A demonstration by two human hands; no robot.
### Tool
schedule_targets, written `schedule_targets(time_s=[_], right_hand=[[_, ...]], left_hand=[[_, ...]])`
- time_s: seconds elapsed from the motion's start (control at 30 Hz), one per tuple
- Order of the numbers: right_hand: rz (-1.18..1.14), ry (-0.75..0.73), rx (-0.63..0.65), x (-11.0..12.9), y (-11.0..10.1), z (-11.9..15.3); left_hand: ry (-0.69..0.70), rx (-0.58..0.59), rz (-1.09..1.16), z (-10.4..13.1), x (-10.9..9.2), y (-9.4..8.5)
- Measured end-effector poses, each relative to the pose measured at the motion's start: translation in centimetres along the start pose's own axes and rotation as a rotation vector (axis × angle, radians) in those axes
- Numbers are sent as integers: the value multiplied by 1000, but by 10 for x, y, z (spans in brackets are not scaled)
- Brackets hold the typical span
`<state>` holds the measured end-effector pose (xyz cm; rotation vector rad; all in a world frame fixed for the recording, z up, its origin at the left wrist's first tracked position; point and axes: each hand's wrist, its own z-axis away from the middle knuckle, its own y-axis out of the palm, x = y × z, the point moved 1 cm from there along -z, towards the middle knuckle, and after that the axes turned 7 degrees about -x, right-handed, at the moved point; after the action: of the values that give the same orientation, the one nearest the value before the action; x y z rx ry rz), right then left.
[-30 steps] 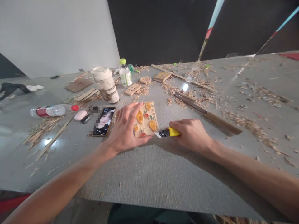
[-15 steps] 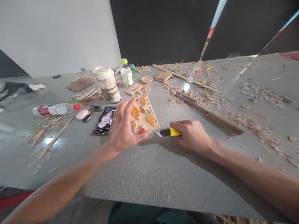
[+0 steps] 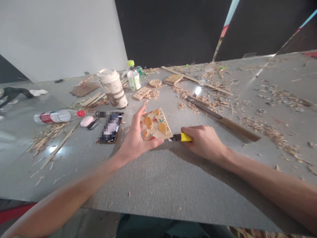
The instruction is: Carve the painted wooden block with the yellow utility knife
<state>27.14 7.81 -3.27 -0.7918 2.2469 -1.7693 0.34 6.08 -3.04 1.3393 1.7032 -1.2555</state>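
My left hand (image 3: 135, 135) grips a square carved wooden tile (image 3: 156, 124) by its left and near sides, thumb along the near edge. Orange and red painted fruit shapes with small green leaves stand out on the tile's face. The tile is tilted, its far edge raised a little. My right hand (image 3: 204, 140) is closed around a yellow-handled utility knife (image 3: 185, 137). The knife's blade points left and lies at the tile's near right corner; whether it touches the wood I cannot tell.
Left of my hands lie a phone (image 3: 111, 127), a pink rounded object (image 3: 86, 121) and a plastic bottle (image 3: 59, 116). Behind stand a paper cup (image 3: 114, 87) and a green-capped bottle (image 3: 133, 77). A long wooden-handled saw (image 3: 223, 120) lies to the right, among wood shavings (image 3: 215, 99).
The tile has shifted slightly right and toward me, and its tilt has changed. Its near right corner is now closer to the knife blade. The right hand has barely moved.
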Motion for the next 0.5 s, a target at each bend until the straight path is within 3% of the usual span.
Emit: schedule_targets(time_s=[0.5], right_hand=[[82,33,56,-2,3,-3]], left_hand=[[235,-26,-64,-1,-1,-2]])
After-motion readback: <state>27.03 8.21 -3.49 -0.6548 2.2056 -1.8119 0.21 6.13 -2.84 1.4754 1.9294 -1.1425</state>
